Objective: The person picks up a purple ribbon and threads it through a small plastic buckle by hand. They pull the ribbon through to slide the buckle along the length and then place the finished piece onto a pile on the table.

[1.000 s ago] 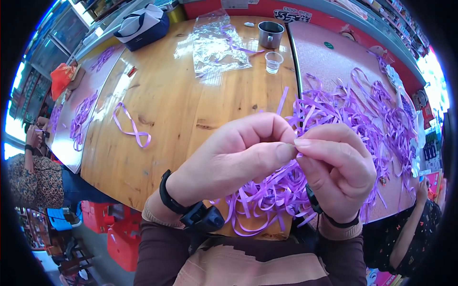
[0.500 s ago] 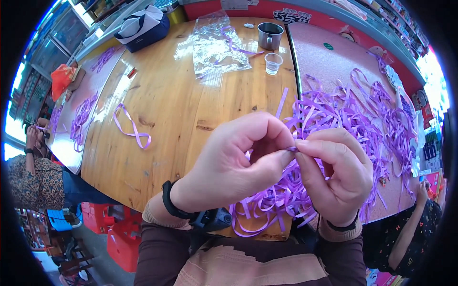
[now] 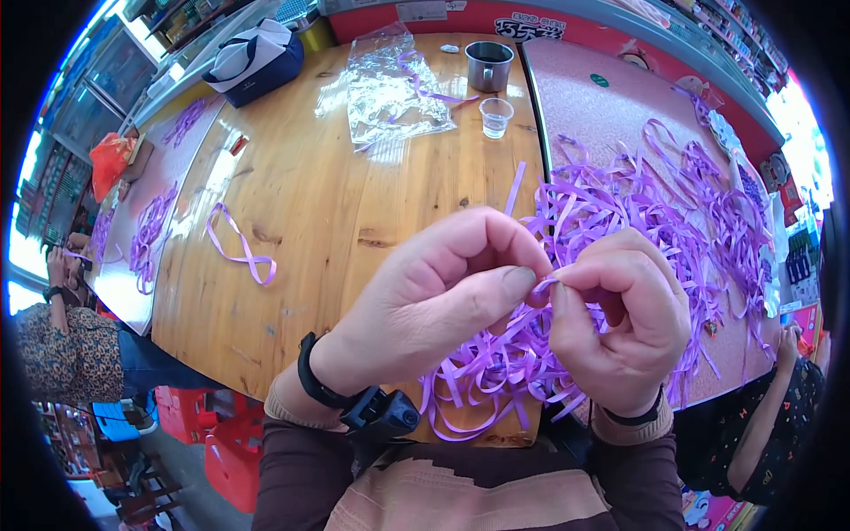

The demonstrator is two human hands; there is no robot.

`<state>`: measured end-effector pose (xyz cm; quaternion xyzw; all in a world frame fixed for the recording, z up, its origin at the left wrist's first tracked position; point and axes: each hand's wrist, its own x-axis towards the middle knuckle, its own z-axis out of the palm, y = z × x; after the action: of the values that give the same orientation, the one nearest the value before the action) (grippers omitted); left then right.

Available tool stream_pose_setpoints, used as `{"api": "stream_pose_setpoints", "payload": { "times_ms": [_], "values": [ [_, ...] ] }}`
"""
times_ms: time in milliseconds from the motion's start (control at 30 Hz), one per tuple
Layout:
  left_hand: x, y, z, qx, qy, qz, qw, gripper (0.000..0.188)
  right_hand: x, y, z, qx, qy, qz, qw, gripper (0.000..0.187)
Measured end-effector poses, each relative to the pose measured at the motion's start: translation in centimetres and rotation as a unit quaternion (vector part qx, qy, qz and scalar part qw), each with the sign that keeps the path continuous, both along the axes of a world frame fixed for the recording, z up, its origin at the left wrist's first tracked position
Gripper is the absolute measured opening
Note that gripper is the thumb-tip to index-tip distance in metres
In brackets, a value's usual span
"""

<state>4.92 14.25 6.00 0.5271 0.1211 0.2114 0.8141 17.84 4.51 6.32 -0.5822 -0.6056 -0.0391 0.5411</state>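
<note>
Both my hands meet above the near right part of the wooden table, with a short bit of purple ribbon between their fingertips. My left hand is curled, its thumb and index finger closed at one end of that bit. My right hand pinches the other end between thumb and index finger, the remaining fingers folded in. Most of the bit is hidden by the fingers. Beneath and beyond my hands spreads a large tangled pile of purple ribbons. A single twisted ribbon loop lies apart on the left.
A metal mug, a clear plastic cup and a clear plastic bag lie at the back. The pink table adjoins on the right. Other people sit at left and right. Red stools stand lower left.
My left thumb has drawn back slightly from the right fingertips, so more of the ribbon shows between them. The whole view has shifted a little; the things on the table lie as before.
</note>
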Motion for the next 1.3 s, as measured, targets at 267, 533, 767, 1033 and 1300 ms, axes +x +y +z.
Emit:
{"api": "stream_pose_setpoints", "payload": {
  "times_ms": [267, 533, 767, 1033, 1300],
  "values": [
    [-0.1, -0.1, 0.1, -0.012, 0.024, -0.003, 1.000, 0.013, -0.3, 0.0, -0.2, -0.001, 0.011, 0.006, 1.000, 0.015],
    [-0.5, 0.1, -0.2, 0.072, 0.036, 0.013, 0.997, 0.009, -0.3, 0.0, 0.0, -0.007, -0.017, 0.015, 1.000, 0.015],
    [-0.8, 0.3, -0.1, 0.142, 0.049, 0.040, 0.988, 0.008, -0.5, -0.3, 0.0, -0.042, 0.009, 0.011, 0.999, 0.015],
    [-0.8, 0.5, 0.1, 0.137, 0.056, 0.044, 0.988, 0.007, -0.2, 0.3, -0.1, -0.025, 0.039, 0.068, 0.997, 0.008],
    [-0.8, 0.6, 0.6, 0.137, 0.098, 0.024, 0.986, 0.006, -0.3, -0.4, 0.0, -0.081, 0.067, 0.073, 0.992, 0.009]
  ]
}}
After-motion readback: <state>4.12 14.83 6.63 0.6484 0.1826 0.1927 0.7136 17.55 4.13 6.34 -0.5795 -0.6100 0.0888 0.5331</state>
